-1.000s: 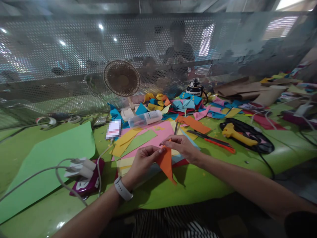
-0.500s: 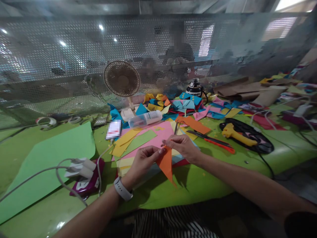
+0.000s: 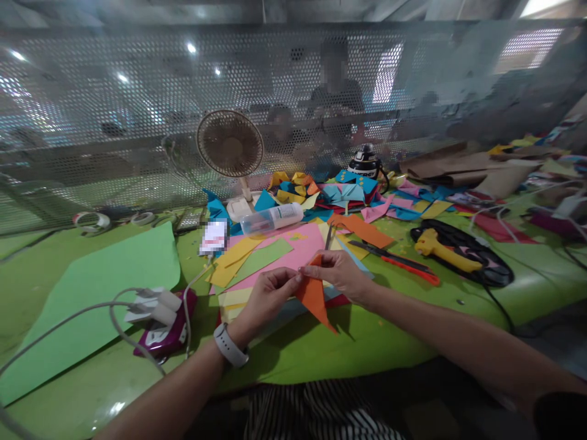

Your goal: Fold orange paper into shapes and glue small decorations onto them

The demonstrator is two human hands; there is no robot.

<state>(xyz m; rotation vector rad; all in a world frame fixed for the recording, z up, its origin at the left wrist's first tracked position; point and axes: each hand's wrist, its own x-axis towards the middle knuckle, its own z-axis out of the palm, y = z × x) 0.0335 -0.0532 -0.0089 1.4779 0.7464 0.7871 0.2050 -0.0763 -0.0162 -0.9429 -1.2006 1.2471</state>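
Observation:
An orange piece of folded paper (image 3: 316, 300) hangs between my two hands, its pointed end slanting down and right. My left hand (image 3: 271, 295) pinches its left edge between thumb and forefinger. Higher up, my right hand (image 3: 342, 273) is closed on the paper's upper part, with the fingertips of both hands close together. Below them lie layered sheets, among them a pink sheet (image 3: 302, 245), yellow strips (image 3: 235, 260) and a light green strip (image 3: 261, 263). A dark pointed blade or tip (image 3: 329, 235) shows just behind my right hand.
To the right lie an orange-and-black cutter (image 3: 408, 267) and a yellow glue gun (image 3: 447, 252) on a black tray. At left are a green sheet (image 3: 105, 275) and a purple power strip (image 3: 169, 336) with cables. A fan (image 3: 230, 145), a bottle (image 3: 273, 220) and folded papers (image 3: 343, 194) stand behind.
My right fingers have shifted and drawn in around the upper part of the orange paper. Its lower point has swung to the right and slightly up. The view has turned slightly.

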